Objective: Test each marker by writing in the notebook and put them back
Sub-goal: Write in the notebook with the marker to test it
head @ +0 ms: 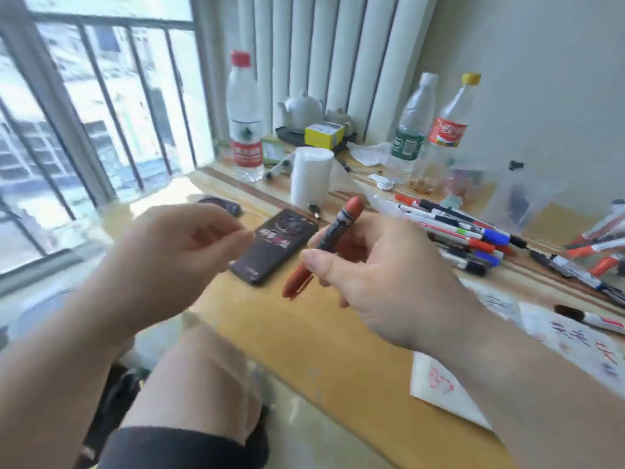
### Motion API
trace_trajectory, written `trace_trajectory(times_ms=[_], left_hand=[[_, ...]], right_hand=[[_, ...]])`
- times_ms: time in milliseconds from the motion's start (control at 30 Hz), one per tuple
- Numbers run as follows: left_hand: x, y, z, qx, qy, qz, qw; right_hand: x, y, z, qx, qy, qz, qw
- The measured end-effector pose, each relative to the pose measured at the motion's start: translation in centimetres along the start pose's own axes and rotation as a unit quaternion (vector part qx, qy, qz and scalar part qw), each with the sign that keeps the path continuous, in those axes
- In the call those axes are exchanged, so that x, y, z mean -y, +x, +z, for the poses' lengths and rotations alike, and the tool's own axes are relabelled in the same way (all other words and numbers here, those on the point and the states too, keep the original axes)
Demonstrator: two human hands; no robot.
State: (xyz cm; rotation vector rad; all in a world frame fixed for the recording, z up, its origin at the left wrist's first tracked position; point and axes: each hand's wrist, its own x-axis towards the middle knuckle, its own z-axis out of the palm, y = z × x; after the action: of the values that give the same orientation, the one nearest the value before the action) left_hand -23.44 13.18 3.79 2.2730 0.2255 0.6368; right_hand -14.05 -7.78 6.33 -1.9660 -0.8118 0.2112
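My right hand (378, 275) holds a red marker (333, 238) with a dark label, thumb and fingers curled round its middle; the marker tilts up to the right above the table. My left hand (176, 252) hovers just left of it with fingers loosely curled, holding nothing I can make out. The notebook (561, 336), its white pages covered with red and blue scribbles, lies at the right under my right forearm. A pile of several markers (466, 231) lies on the table beyond my right hand.
A black phone (274, 247) lies between my hands. A white paper roll (311, 176), three plastic bottles, a teapot (301, 110), a yellow box (324, 134) and clear containers stand along the windowsill. More markers (595, 252) lie far right. My knee is below the table edge.
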Motion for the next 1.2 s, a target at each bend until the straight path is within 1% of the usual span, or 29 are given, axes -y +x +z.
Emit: trace_trajectory(times_ms=[67, 200, 300, 400, 467, 600, 767, 867, 1000, 1200], left_hand=[[3.6, -3.7, -3.7, -0.085, 0.008, -0.071, 0.994], [9.5, -10.9, -10.6, -0.200, 0.045, -0.172, 0.964], [13.2, -15.7, -15.6, -0.255, 0.062, -0.222, 0.939], [16.3, -19.5, -19.4, -0.302, 0.059, -0.251, 0.918], [18.1, -21.1, -21.0, -0.321, 0.062, -0.266, 0.907], [21.4, -22.8, -22.0, -0.327, 0.046, -0.294, 0.897], [24.7, -23.0, -21.2, -0.314, 0.037, -0.334, 0.888], [25.6, -22.6, -20.7, -0.298, 0.038, -0.347, 0.889], [26.2, -21.8, -20.3, -0.276, 0.049, -0.356, 0.891], [25.5, -20.0, -19.2, -0.259, 0.051, -0.354, 0.897]], right_hand=[[2.5, 2.0, 5.4, 0.035, 0.008, -0.036, 0.999], [7.3, 4.4, 17.3, 0.099, -0.006, -0.114, 0.989], [10.0, 4.6, 25.5, 0.156, 0.010, -0.153, 0.976], [12.2, 4.0, 32.6, 0.225, -0.010, -0.187, 0.956], [13.0, 3.6, 36.4, 0.256, -0.014, -0.201, 0.945], [12.8, 3.7, 41.6, 0.279, -0.069, -0.220, 0.932], [10.7, 4.8, 45.6, 0.336, -0.121, -0.160, 0.920], [9.4, 5.5, 47.1, 0.348, -0.152, -0.152, 0.913], [8.3, 6.1, 47.2, 0.354, -0.183, -0.140, 0.907], [7.7, 7.2, 45.1, 0.335, -0.182, -0.132, 0.915]])
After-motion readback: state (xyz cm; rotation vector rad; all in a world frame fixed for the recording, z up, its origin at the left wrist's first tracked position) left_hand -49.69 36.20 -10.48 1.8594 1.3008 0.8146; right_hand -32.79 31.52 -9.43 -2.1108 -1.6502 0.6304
